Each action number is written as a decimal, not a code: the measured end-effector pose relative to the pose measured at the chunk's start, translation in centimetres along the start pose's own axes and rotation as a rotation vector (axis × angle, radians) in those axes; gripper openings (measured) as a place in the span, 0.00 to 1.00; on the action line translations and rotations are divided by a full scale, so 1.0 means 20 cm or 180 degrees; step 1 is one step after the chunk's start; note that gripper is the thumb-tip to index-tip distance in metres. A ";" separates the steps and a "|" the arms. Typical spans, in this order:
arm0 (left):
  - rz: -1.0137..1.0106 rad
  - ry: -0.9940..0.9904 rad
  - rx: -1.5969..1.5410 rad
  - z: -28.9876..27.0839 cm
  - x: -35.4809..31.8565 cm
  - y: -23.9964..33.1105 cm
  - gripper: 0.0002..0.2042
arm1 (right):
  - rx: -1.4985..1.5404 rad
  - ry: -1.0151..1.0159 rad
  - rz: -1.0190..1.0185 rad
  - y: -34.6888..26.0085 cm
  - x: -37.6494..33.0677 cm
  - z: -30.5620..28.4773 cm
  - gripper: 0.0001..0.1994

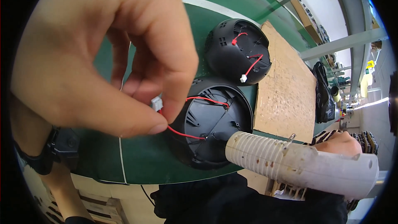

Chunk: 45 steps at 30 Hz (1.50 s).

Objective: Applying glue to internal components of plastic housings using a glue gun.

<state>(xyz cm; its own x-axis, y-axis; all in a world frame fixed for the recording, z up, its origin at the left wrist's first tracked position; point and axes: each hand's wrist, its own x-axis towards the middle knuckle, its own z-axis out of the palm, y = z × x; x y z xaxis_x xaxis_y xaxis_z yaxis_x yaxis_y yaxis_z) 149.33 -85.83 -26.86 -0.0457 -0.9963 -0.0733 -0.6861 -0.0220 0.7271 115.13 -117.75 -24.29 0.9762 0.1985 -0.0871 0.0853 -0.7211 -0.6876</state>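
My left hand (pixel 124 54), large in front, is closed in a pinch on a red wire (pixel 182 132) just below its small white connector (pixel 156 103). The wire runs into a round black plastic housing (pixel 244 108), which lies open side up on the green table. A second red wire also shows inside it. My right hand (pixel 340 143), at the right edge, is closed behind what looks like a hot glue gun (pixel 327 170), stained white with a ribbed barrel. Its dark nozzle reaches over the housing near the wire's end; the gun's body hides most of the fingers.
Behind lies another black housing (pixel 217 54) with red wires and a white connector (pixel 243 78). A cardboard sheet (pixel 286 95) spotted with shiny blobs covers the table's right part. Beyond it are a black plastic bag (pixel 324 93) and metal shelf posts (pixel 344 45).
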 end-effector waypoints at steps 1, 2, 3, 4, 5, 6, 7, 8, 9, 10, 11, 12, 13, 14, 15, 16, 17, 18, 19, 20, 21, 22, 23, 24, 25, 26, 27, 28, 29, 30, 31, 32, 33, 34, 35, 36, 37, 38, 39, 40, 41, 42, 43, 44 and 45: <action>-0.0006 0.0031 -0.0022 0.00 0.02 0.02 0.06 | 0.0019 -0.0041 0.0043 -0.02 0.02 0.01 0.30; -0.0012 0.0062 -0.0043 0.01 0.04 0.05 0.06 | 0.0027 -0.0071 0.0083 -0.03 0.03 0.02 0.31; -0.0100 0.0245 0.0065 0.03 0.04 0.07 0.07 | 0.0032 -0.0059 0.0118 -0.05 0.03 0.03 0.31; -0.0120 0.0281 -0.0039 0.02 0.05 0.07 0.07 | 0.0041 -0.0037 0.0133 -0.07 0.04 0.02 0.31; -0.0139 0.0318 -0.0143 0.02 0.05 0.07 0.08 | 0.0042 0.0003 0.0130 -0.08 0.04 0.01 0.31; -0.0094 0.0205 -0.0461 -0.01 0.06 0.05 0.09 | 0.0047 0.0043 0.0127 -0.10 0.04 -0.02 0.31; -0.0053 0.0204 -0.0488 -0.02 0.05 0.02 0.09 | 0.0048 0.0100 0.0122 -0.11 0.03 -0.03 0.31; -0.0012 0.0202 -0.0515 -0.03 0.04 -0.01 0.10 | 0.0055 0.0143 0.0120 -0.13 0.03 -0.05 0.31; 0.0030 0.0310 -0.0243 -0.03 0.01 -0.04 0.11 | 0.0066 0.0169 0.0124 -0.14 0.02 -0.07 0.31; 0.0003 0.0367 -0.0153 -0.04 -0.01 -0.07 0.12 | 0.0064 0.0174 0.0137 -0.14 0.03 -0.07 0.31; -0.0026 0.0423 -0.0063 -0.04 -0.03 -0.09 0.13 | 0.0072 0.0163 0.0160 -0.15 0.03 -0.07 0.31; -0.0129 0.0434 -0.0154 -0.04 -0.04 -0.11 0.13 | 0.0073 0.0125 0.0183 -0.14 0.04 -0.06 0.31; -0.0192 0.0426 -0.0184 -0.05 -0.04 -0.11 0.13 | 0.0078 0.0089 0.0204 -0.14 0.04 -0.05 0.31; -0.0256 0.0419 -0.0214 -0.06 -0.05 -0.11 0.14 | 0.0082 0.0063 0.0230 -0.13 0.06 -0.04 0.31; -0.0286 0.0396 -0.0182 -0.06 -0.04 -0.11 0.14 | 0.0088 0.0022 0.0244 -0.13 0.07 -0.03 0.32; -0.0335 0.0384 -0.0162 -0.06 -0.04 -0.10 0.14 | 0.0091 -0.0005 0.0267 -0.12 0.09 -0.01 0.32; -0.0383 0.0372 -0.0141 -0.06 -0.03 -0.08 0.14 | 0.0098 -0.0030 0.0282 -0.12 0.10 0.00 0.32; -0.0450 0.0376 -0.0129 -0.06 -0.03 -0.07 0.14 | 0.0098 -0.0045 0.0296 -0.11 0.12 0.00 0.32; -0.0466 0.0393 -0.0133 -0.06 -0.02 -0.07 0.14 | 0.0104 -0.0058 0.0312 -0.11 0.13 0.01 0.32; -0.0482 0.0410 -0.0137 -0.06 -0.02 -0.07 0.14 | 0.0106 -0.0063 0.0323 -0.11 0.14 0.01 0.32; -0.0448 0.0442 -0.0150 -0.05 -0.02 -0.07 0.14 | 0.0108 -0.0068 0.0336 -0.11 0.15 0.00 0.32; -0.0421 0.0464 -0.0158 -0.05 -0.02 -0.07 0.14 | 0.0108 -0.0070 0.0343 -0.11 0.16 0.00 0.32; -0.0395 0.0486 -0.0165 -0.04 -0.02 -0.08 0.14 | 0.0110 -0.0077 0.0353 -0.12 0.17 0.00 0.32; -0.0379 0.0501 -0.0164 -0.04 -0.02 -0.09 0.14 | 0.0119 -0.0089 0.0359 -0.12 0.17 0.00 0.32; -0.0385 0.0493 -0.0155 -0.04 -0.02 -0.09 0.14 | 0.0115 -0.0089 0.0368 -0.12 0.18 0.00 0.32; -0.0391 0.0485 -0.0147 -0.04 -0.02 -0.09 0.14 | 0.0118 -0.0089 0.0379 -0.12 0.18 0.00 0.32; -0.0419 0.0454 -0.0130 -0.05 -0.02 -0.09 0.14 | 0.0120 -0.0090 0.0388 -0.12 0.18 0.00 0.33; -0.0458 0.0427 -0.0110 -0.05 -0.02 -0.09 0.14 | 0.0129 -0.0085 0.0396 -0.12 0.18 0.00 0.33; -0.0497 0.0400 -0.0090 -0.06 -0.01 -0.09 0.14 | 0.0126 -0.0093 0.0403 -0.12 0.19 0.00 0.33; -0.0546 0.0380 -0.0069 -0.06 -0.01 -0.08 0.14 | 0.0126 -0.0093 0.0413 -0.12 0.19 0.00 0.33; -0.0569 0.0369 -0.0069 -0.06 -0.01 -0.08 0.14 | 0.0126 -0.0091 0.0420 -0.12 0.19 0.00 0.33; -0.0591 0.0358 -0.0070 -0.07 -0.01 -0.07 0.13 | 0.0123 -0.0096 0.0427 -0.12 0.20 0.00 0.33; -0.0589 0.0357 -0.0095 -0.07 -0.01 -0.07 0.13 | 0.0118 -0.0099 0.0436 -0.12 0.20 0.00 0.33; -0.0592 0.0351 -0.0099 -0.07 -0.01 -0.06 0.13 | 0.0120 -0.0098 0.0443 -0.12 0.20 0.01 0.33; -0.0596 0.0345 -0.0102 -0.07 -0.01 -0.06 0.13 | 0.0114 -0.0099 0.0450 -0.12 0.21 0.01 0.33; -0.0604 0.0333 -0.0085 -0.07 -0.01 -0.06 0.13 | 0.0108 -0.0092 0.0458 -0.13 0.21 0.01 0.33; -0.0610 0.0320 -0.0067 -0.07 -0.01 -0.06 0.13 | 0.0094 -0.0085 0.0468 -0.13 0.21 0.00 0.34; -0.0617 0.0308 -0.0049 -0.07 -0.01 -0.06 0.13 | 0.0089 -0.0074 0.0478 -0.13 0.21 0.00 0.34; -0.0617 0.0293 -0.0036 -0.07 -0.02 -0.06 0.13 | 0.0075 -0.0062 0.0489 -0.14 0.22 0.00 0.34; -0.0605 0.0277 -0.0051 -0.08 -0.01 -0.06 0.14 | 0.0062 -0.0041 0.0501 -0.14 0.22 -0.01 0.34; -0.0587 0.0266 -0.0072 -0.08 -0.02 -0.06 0.14 | 0.0049 -0.0021 0.0511 -0.15 0.22 -0.01 0.34; -0.0567 0.0251 -0.0093 -0.09 -0.01 -0.06 0.14 | 0.0033 0.0014 0.0525 -0.16 0.23 -0.02 0.34; -0.0538 0.0243 -0.0112 -0.09 -0.01 -0.07 0.14 | 0.0015 0.0047 0.0548 -0.17 0.24 -0.02 0.34; -0.0518 0.0220 -0.0127 -0.09 -0.01 -0.07 0.14 | -0.0004 0.0101 0.0569 -0.18 0.25 -0.02 0.34; -0.0493 0.0198 -0.0154 -0.09 -0.01 -0.07 0.14 | -0.0025 0.0151 0.0599 -0.19 0.26 -0.02 0.34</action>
<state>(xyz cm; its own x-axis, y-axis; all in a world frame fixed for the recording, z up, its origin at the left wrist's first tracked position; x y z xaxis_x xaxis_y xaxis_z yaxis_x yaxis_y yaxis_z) 151.70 -85.70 -26.62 0.1039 -0.9839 -0.1457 -0.6457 -0.1782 0.7426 120.01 -114.20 -21.75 0.9834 0.0283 -0.1792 -0.0982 -0.7477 -0.6568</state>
